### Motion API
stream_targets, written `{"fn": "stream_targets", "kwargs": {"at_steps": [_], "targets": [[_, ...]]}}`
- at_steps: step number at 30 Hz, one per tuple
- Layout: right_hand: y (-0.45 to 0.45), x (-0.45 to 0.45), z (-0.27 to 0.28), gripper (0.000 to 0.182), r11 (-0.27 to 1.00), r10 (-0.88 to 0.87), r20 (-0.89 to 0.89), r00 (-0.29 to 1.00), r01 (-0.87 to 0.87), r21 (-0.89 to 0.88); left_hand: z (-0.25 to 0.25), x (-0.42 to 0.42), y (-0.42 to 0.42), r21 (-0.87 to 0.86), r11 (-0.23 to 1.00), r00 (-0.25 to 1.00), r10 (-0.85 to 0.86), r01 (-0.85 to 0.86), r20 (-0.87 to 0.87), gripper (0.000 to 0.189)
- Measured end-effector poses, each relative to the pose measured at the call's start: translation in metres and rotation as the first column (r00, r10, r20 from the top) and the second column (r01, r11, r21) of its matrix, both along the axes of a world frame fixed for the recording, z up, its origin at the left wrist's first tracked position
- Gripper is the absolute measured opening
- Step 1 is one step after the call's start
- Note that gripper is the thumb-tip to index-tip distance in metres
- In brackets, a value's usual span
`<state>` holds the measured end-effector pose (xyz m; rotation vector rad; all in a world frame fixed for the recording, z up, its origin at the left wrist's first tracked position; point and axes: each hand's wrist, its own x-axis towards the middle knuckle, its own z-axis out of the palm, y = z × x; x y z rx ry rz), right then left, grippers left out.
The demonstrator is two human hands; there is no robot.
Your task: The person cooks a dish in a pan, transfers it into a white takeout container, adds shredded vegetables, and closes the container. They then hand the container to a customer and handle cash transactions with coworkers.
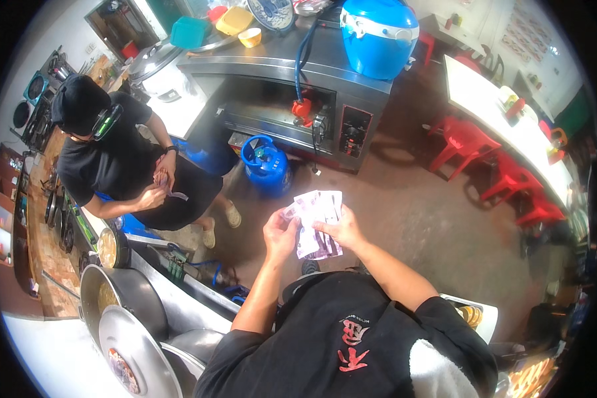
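In front of my body I hold several purple-and-white banknotes [320, 219], fanned out so that they partly overlap. My left hand [281, 234] pinches them along their left edge, thumb on top. From the right side, my right hand [346, 230] grips the same notes with its thumb lying across their middle. The fingers under the notes are hidden. Beneath the lower edge of the notes, the tip of a dark shoe [310, 267] shows on the brown floor.
At left a person [109, 164] in black also holds banknotes [163, 183]. Ahead stands a steel counter [278, 49] bearing a blue cooler [379, 40], with a blue gas cylinder [266, 166] below. Lower left is a large pot [129, 288]. Red plastic chairs [462, 142] line a white table [487, 94].
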<state>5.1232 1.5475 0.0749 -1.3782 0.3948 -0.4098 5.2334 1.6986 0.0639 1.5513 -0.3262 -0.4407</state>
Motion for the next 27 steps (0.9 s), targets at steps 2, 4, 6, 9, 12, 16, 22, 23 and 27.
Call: {"fn": "stream_targets", "kwargs": {"at_steps": [2,4,6,9,12,16,22,23,27], "targets": [[0.001,0.001,-0.003,0.042,1.0,0.016,0.026,1.0,-0.016,-0.009,0.003,-0.004,0.0,-0.039,0.999,0.998,0.011,-0.009,0.056,0.035],[0.001,0.003,-0.008,0.043,0.997,0.005,0.028,1.0,-0.003,-0.071,0.006,-0.007,0.0,-0.078,0.997,0.999,0.012,-0.01,0.029,0.037],[0.001,0.005,-0.012,0.044,0.997,0.002,0.026,1.0,0.001,-0.083,0.009,-0.009,0.0,-0.164,0.986,0.999,0.002,-0.009,-0.039,0.039],[0.001,0.006,-0.015,0.043,0.999,-0.001,0.032,0.999,0.002,-0.038,0.009,-0.008,0.003,-0.141,0.99,0.987,-0.027,0.004,-0.158,0.037],[0.002,0.006,-0.015,0.041,0.999,-0.008,0.041,0.999,0.009,-0.039,0.005,-0.005,0.007,-0.137,0.989,0.969,-0.083,0.052,-0.234,0.037],[0.003,0.007,-0.012,0.038,0.997,-0.063,0.012,0.998,0.064,-0.052,0.001,0.001,0.012,-0.18,0.981,0.961,-0.121,0.077,-0.248,0.032],[-0.001,0.008,-0.009,0.037,0.998,-0.062,0.007,0.998,0.062,0.013,0.011,0.009,0.018,-0.015,0.981,0.97,-0.192,0.192,-0.151,0.024],[-0.002,0.008,-0.009,0.038,0.998,-0.062,-0.006,0.998,0.062,0.026,0.012,0.011,0.019,0.054,0.97,0.966,-0.229,0.237,-0.123,0.024],[-0.001,0.006,-0.005,0.041,1.0,-0.012,0.009,1.0,0.012,-0.001,0.014,0.011,0.015,0.221,0.933,0.959,-0.281,0.284,-0.046,0.023]]}}
